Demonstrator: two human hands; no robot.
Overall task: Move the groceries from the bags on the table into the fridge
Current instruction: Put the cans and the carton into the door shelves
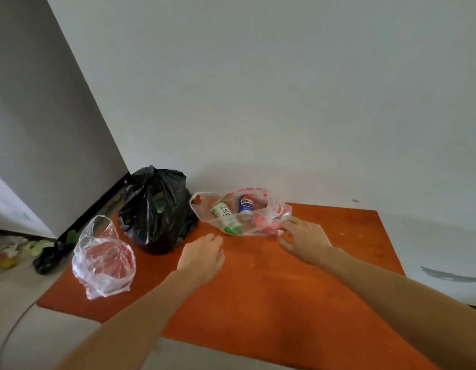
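Observation:
Three bags stand on the orange table [258, 289]. At the back lies a clear bag with red print [269, 212], holding a green-and-white carton [226, 216] and a blue can [246, 204]. A black bag [157, 209] stands to its left, and a crumpled clear bag [103, 257] sits near the table's left edge. My right hand [303, 240] is open, its fingertips touching the right end of the printed bag. My left hand [202, 256] hovers open over the table between the black bag and the printed bag, holding nothing.
The grey fridge side [45, 129] rises at the left, next to the table. On the floor beside it lie a small black bag [49, 259] and some leafy greens [31, 248]. A white wall stands behind the table.

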